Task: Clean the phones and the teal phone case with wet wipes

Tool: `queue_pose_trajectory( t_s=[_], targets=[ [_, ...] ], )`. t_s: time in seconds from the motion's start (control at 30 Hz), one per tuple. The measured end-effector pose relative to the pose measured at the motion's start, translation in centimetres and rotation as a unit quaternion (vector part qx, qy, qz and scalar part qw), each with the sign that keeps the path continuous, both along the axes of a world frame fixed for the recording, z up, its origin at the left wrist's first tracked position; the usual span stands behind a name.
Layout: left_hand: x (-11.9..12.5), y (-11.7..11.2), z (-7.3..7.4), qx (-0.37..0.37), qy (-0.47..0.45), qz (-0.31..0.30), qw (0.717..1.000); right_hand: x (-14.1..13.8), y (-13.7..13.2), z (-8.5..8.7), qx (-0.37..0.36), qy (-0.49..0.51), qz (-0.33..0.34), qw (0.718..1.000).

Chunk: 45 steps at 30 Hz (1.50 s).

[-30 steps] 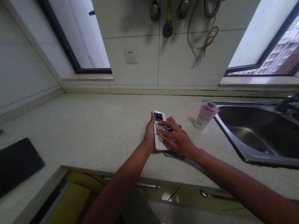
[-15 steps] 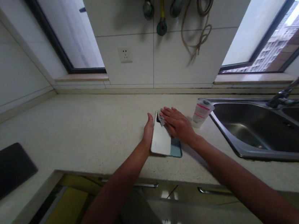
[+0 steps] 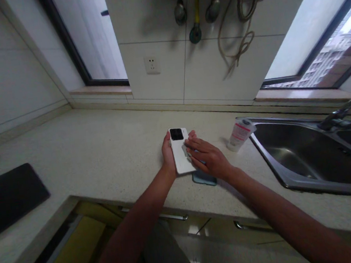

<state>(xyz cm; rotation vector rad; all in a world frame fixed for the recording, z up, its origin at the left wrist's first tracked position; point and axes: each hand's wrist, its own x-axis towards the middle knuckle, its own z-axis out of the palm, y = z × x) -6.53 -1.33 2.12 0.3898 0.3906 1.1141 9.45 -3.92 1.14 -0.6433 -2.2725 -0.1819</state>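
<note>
My left hand (image 3: 167, 154) grips the left edge of a white smartphone (image 3: 181, 163), whose back with its black camera block faces up. Under the fingers of my right hand (image 3: 208, 155) is a small crumpled grey cloth (image 3: 186, 150), pressed on the right half of the phone's back. A blue phone case (image 3: 204, 178) lies on the counter below my right hand, partly hidden by the hand and the phone.
A clear plastic cup with pink print (image 3: 240, 134) stands between my right hand and the steel sink (image 3: 293, 151). A black flat panel (image 3: 10, 196) lies on the pale counter (image 3: 117, 155) at left. Hoses (image 3: 180, 11) hang on the wall above.
The phone has turned more upright in view, and its camera block now shows uncovered. My right hand with the cloth has moved down along the phone's back. The view has shifted slightly.
</note>
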Motion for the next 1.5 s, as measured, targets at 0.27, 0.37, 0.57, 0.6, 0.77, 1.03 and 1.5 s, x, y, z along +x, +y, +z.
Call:
queue_pose_trajectory(
  t_s=[0.27,0.37,0.57,0.6,0.77,1.03,1.5],
  targets=[
    [0.6,0.3,-0.3,-0.037,-0.039,-0.051,0.997,-2.8,-1.5,-0.3,0.042,-0.037,0.029,0.998],
    [1.3,0.0,-0.3,-0.03,-0.028,-0.074,0.996,-2.6,-0.8,-0.4,0.016,-0.009,-0.02,1.0],
    [1.2,-0.1,-0.3,-0.004,0.012,-0.026,1.0,-0.5,0.8,-0.5,0.003,0.037,-0.109,0.993],
    [1.0,-0.1,-0.3,0.002,0.018,-0.025,1.0,-0.2,0.9,-0.5,-0.001,0.038,-0.114,0.993],
    [-0.4,0.1,0.1,0.038,0.013,0.022,0.999,0.3,0.1,-0.3,-0.008,0.017,-0.09,0.996],
    [-0.9,0.7,-0.2,0.044,-0.06,0.084,0.994,-2.0,-2.2,0.0,0.031,-0.034,0.088,0.995],
    [-0.5,-0.2,0.2,0.065,-0.061,0.051,0.995,2.0,-0.5,2.3,-0.064,-0.053,0.111,0.99]
  ],
)
